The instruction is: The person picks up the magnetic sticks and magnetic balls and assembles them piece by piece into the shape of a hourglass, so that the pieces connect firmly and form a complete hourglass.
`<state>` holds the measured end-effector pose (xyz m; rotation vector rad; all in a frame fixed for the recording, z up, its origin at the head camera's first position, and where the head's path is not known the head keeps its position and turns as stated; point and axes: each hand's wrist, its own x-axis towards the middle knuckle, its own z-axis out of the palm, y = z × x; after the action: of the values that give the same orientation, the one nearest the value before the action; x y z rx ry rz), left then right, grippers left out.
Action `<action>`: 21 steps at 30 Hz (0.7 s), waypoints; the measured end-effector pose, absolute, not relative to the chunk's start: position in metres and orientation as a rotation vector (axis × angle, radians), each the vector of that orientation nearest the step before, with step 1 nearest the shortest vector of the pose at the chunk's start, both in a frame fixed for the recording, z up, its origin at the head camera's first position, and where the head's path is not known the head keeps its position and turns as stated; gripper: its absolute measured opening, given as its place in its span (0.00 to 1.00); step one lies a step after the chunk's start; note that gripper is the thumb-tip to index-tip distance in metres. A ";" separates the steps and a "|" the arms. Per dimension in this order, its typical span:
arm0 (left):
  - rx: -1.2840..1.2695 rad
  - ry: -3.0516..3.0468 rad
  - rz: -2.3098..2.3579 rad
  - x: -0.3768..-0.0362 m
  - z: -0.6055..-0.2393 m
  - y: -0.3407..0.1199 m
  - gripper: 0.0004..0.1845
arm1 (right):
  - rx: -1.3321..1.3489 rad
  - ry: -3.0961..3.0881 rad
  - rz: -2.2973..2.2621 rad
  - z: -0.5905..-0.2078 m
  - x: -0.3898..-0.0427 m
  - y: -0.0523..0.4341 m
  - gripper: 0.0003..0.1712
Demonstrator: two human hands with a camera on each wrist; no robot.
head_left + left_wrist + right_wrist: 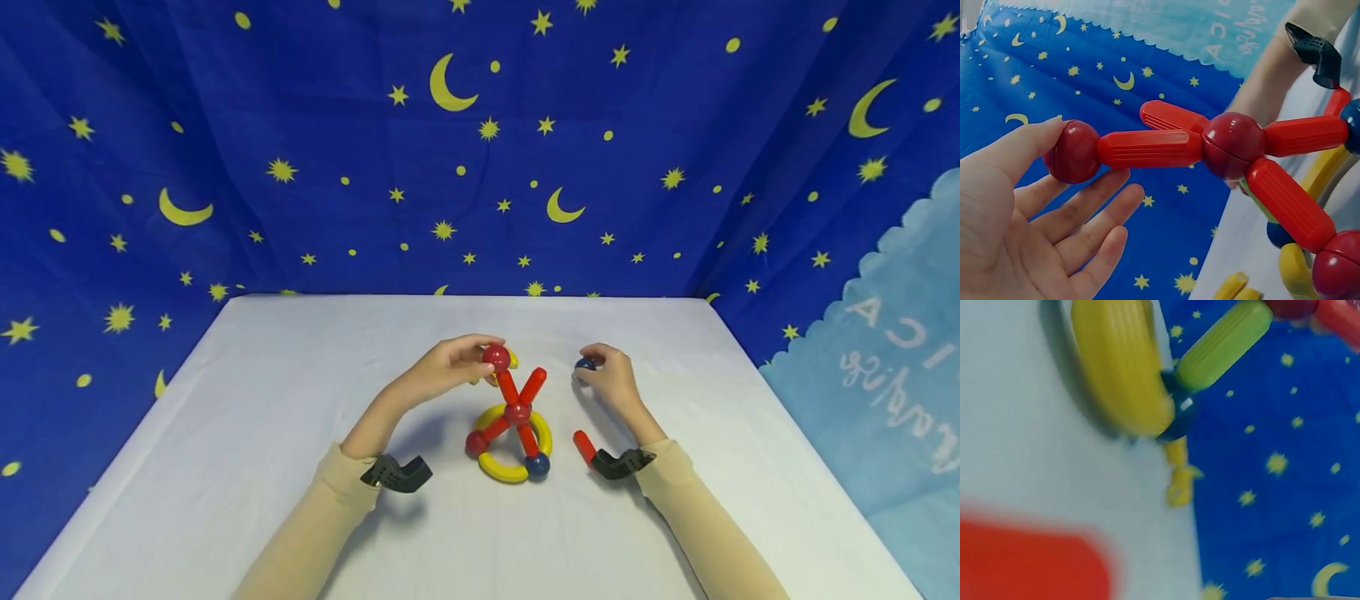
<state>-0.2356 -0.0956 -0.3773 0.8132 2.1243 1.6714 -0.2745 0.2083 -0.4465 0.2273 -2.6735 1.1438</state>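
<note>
A toy figure of red rods (510,392) and balls stands on a yellow ring (501,471) in the middle of the white table (300,433). My left hand (450,365) touches the red ball (497,358) at the tip of the upper left rod. In the left wrist view the thumb (1019,147) rests on that red ball (1074,152) and the fingers (1088,215) lie relaxed beneath it. The rods meet at a central red ball (1233,145). My right hand (611,379) pinches a dark blue ball (585,364) to the figure's right.
A loose red rod (584,446) lies on the table by my right wrist, blurred in the right wrist view (1029,562). A green rod (1222,347) joins a blue ball (1179,412) at the ring (1116,369). Small yellow pieces (1179,475) lie behind. Blue starry cloth (480,167) surrounds the table.
</note>
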 end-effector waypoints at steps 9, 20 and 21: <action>0.814 2.149 1.664 -0.235 -0.377 -0.095 0.23 | 0.496 -2.355 1.771 -0.383 -0.234 0.180 0.20; 0.857 2.120 1.670 -0.237 -0.380 -0.097 0.20 | 0.691 -2.333 1.866 -0.369 -0.211 0.162 0.19; 0.859 2.121 1.669 -0.237 -0.379 -0.097 0.19 | 0.696 -2.333 1.868 -0.369 -0.210 0.161 0.19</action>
<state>-0.2372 -0.0974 -0.3795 0.8594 2.1211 1.6695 -0.2097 0.1611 -0.3686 0.6957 -2.3329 1.8676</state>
